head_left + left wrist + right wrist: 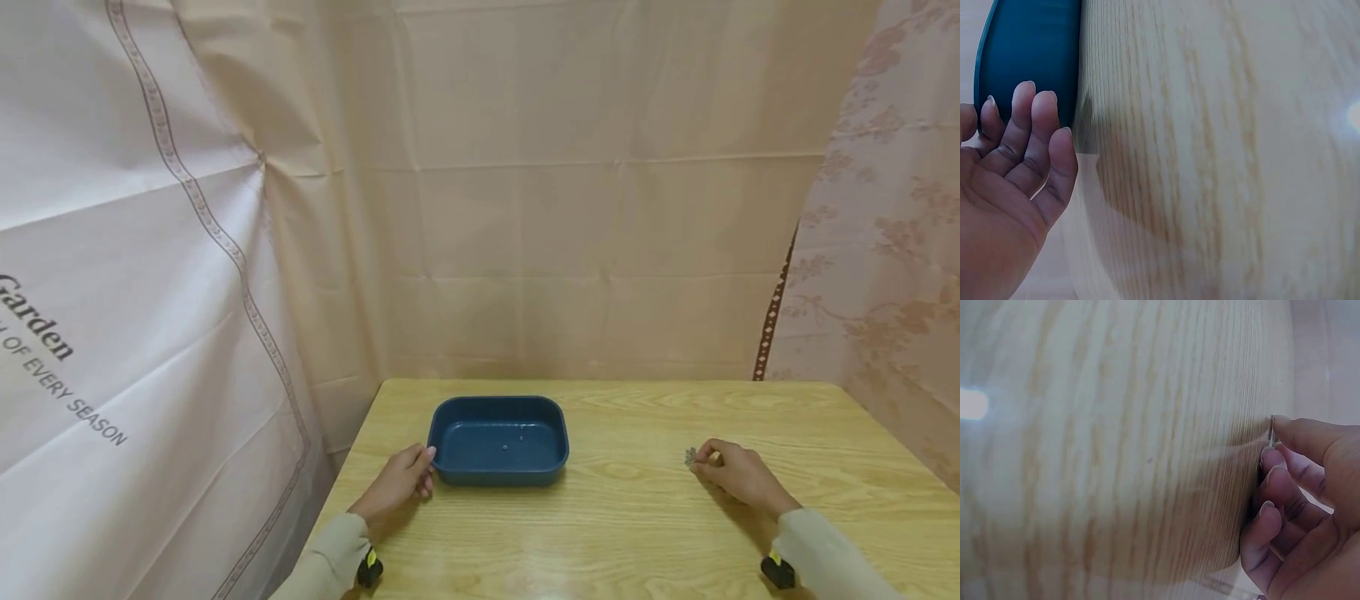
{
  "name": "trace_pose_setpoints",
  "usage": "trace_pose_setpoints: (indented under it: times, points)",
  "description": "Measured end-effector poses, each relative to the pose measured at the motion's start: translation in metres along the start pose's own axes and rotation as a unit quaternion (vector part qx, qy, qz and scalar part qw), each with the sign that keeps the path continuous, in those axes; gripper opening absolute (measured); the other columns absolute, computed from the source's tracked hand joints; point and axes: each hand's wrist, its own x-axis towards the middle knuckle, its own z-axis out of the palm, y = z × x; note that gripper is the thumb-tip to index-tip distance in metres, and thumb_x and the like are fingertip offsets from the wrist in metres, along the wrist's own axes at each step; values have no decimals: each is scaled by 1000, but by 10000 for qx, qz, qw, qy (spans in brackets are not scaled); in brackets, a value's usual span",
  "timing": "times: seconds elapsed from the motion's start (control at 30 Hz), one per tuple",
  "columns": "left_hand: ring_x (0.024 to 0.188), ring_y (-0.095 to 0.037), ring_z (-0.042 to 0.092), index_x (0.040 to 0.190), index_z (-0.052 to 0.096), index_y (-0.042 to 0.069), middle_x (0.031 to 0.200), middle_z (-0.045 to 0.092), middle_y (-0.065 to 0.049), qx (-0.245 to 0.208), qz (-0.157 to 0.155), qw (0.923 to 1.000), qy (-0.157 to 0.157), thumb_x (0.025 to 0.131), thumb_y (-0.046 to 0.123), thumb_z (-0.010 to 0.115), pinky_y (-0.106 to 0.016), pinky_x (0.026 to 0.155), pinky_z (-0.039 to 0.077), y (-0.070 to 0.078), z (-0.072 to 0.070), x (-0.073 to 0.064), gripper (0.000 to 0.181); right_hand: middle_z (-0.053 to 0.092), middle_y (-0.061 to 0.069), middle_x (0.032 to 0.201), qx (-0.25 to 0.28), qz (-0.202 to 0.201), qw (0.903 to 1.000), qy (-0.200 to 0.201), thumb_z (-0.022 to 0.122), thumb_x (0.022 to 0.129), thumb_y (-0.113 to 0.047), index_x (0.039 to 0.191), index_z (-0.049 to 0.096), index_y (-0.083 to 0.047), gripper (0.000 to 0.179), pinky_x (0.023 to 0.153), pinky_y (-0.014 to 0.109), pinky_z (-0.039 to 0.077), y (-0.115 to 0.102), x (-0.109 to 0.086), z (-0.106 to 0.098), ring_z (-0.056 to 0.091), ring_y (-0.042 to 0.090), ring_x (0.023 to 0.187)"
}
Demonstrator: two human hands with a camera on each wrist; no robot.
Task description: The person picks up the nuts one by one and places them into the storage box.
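A dark blue rectangular basin [498, 479] with rounded corners sits on the table, left of centre. My left hand [401, 477] holds its left end, the thumb at the rim and the fingers against the outer wall. In the left wrist view those fingers [1044, 115] lie loosely bent on the blue side. To the right, my right hand [738, 473] pinches a small, thin grey-green piece [690, 457] with a lobed outline between thumb and forefinger, low over the table. The right wrist view shows this piece nearly edge-on; its exact kind I cannot tell.
The light wood-grain table [615, 517] ends at a back edge before a beige cloth [570, 250]. A white printed cloth [150, 275] hangs at left, a floral one [892, 267] at right. Small bright spots show on the basin's floor.
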Motion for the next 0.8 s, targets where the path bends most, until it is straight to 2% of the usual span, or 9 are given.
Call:
trace_pose_setpoints:
  times: [0.33,0.53,0.8]
  points:
    - [67,-23,58,100,55,-9,78,62,-15,345,0,9994,82,115,25,39,-32,59,54,-5,0,2,40,60,1,71,-96,-181,9998,25,66,102,-19,102,64,-6,13,49,27,46,-1,5,1,53,14,55]
    - [67,-20,59,101,56,-5,80,63,-12,242,-73,9996,82,113,35,42,-32,60,54,-1,-1,3,44,60,1,72,-123,-150,9998,81,66,102,-23,102,64,-5,18,49,27,47,0,9,1,54,15,56]
    - [65,-18,60,100,57,-5,78,63,-10,112,-52,9999,-64,114,30,40,-30,59,54,-5,-1,2,41,62,4,82,-123,163,9998,-60,63,102,-11,101,65,1,12,52,29,49,-5,10,-1,56,19,65]
